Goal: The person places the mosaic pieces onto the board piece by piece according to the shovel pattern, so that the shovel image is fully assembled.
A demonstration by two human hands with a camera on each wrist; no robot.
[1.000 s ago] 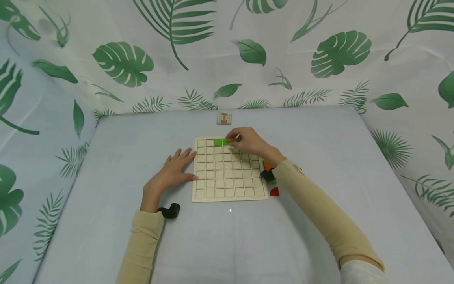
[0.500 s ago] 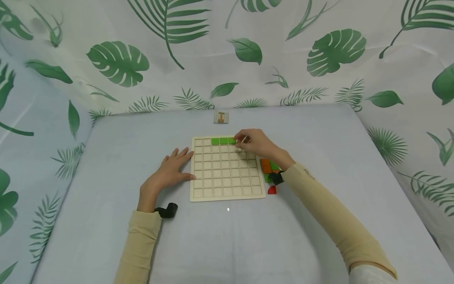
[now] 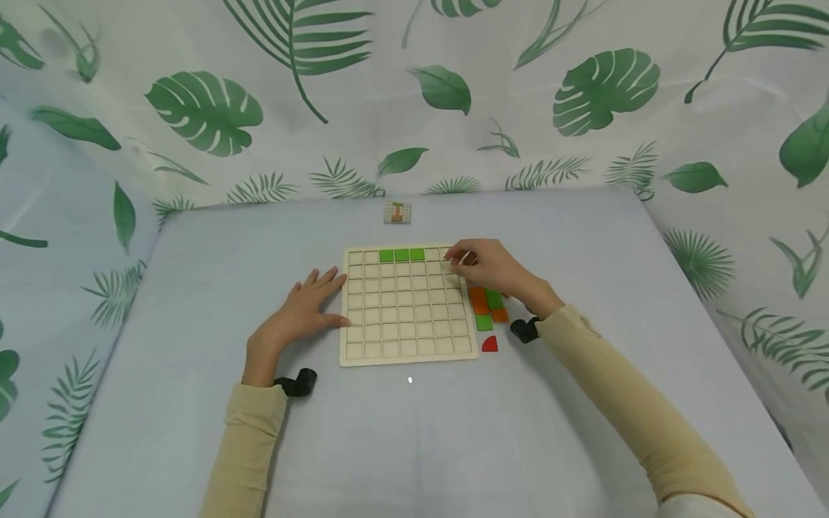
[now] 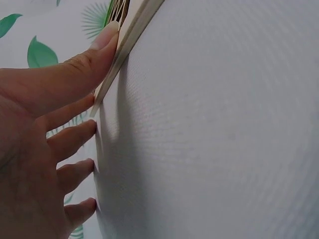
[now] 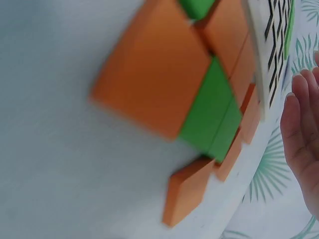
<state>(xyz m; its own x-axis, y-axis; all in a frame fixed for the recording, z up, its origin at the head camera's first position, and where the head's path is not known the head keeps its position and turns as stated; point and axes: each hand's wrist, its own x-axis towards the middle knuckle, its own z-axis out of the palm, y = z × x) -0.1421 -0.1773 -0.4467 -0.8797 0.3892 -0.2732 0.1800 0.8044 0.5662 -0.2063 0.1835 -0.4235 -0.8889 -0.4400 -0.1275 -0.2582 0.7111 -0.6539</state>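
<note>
A pale wooden board [image 3: 408, 309] with a grid of square cells lies on the table. Three green square tiles [image 3: 401, 255] sit side by side in its far row. My left hand [image 3: 304, 309] has its fingers spread at the board's left edge, and its thumb [image 4: 84, 67] rests on the rim in the left wrist view. Over the far right corner of the board is my right hand [image 3: 488, 265], fingers loosely bent, with no tile visible between them. Only part of that hand shows in the right wrist view.
Right of the board lie orange tiles [image 3: 478, 301] and green tiles [image 3: 483, 322], some hidden by the right forearm. A red quarter-round tile [image 3: 490, 344] lies nearer me. A small patterned card [image 3: 397, 212] lies beyond the board. Leaf-print cloth hangs behind.
My right hand has let go of a green tile in the far row and moved right, uncovering three green tiles. The left hand stays at the board's edge; the whole view shifts slightly.
</note>
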